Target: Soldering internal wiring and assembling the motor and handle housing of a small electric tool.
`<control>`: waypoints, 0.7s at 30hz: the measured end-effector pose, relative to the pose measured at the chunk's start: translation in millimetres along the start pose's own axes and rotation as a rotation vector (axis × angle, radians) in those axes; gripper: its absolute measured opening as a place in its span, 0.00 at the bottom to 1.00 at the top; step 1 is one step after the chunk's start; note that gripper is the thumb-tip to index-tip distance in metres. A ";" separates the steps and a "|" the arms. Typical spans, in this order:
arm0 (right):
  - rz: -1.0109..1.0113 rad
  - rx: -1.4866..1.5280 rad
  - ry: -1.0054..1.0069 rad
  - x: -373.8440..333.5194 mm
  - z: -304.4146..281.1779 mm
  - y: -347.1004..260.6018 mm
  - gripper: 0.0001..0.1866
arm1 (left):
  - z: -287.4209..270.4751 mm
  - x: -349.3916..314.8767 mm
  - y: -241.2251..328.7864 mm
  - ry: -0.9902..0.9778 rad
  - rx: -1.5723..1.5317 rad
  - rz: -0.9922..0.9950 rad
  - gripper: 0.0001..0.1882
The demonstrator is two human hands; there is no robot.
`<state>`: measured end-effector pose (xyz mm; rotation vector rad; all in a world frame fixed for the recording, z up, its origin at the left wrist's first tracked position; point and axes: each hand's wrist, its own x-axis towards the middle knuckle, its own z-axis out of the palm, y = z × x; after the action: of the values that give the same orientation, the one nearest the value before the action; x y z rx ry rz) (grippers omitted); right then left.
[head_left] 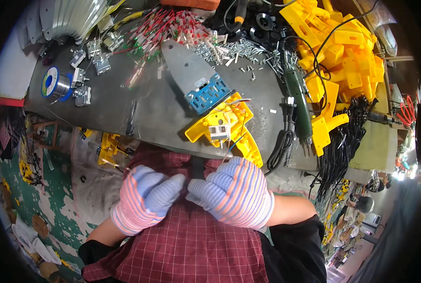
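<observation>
My left hand and my right hand, both in striped knit gloves, come close together before my checkered apron. The fingers of each are curled and pressed together; what they pinch is hidden. Thin wires run from the top of my right glove to a yellow plastic housing at the bench edge. A small white-and-metal switch block lies on that housing. A blue perforated plate with a grey flat blade-shaped piece adjoins it on the far side.
A green corded power tool lies right of the housing, near a heap of yellow housings. Loose screws and red-white wired parts cover the back. A solder spool and metal switch blocks sit left. Black cables hang right.
</observation>
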<state>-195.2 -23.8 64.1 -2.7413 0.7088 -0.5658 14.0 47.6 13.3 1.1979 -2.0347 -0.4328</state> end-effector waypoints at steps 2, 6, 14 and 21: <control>-0.020 -0.015 -0.027 1.5 -7.4 6.0 0.07 | 11.2 10.9 1.0 0.068 -0.018 0.049 0.19; 0.217 -0.046 -0.387 17.6 -47.3 42.4 0.04 | 4.2 19.0 -5.5 0.138 -0.023 -0.082 0.14; 0.485 -0.626 0.089 123.7 -29.1 247.0 0.37 | 22.0 26.5 -15.4 0.365 -0.409 -0.470 0.07; 0.308 0.044 0.519 86.8 -55.8 259.8 0.11 | 26.2 34.7 -35.7 0.387 -0.312 -0.253 0.07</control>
<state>-255.5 -296.5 53.8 -2.3809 1.1869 -1.2123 6.3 -2.2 -11.6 1.2360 -1.4357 -0.5677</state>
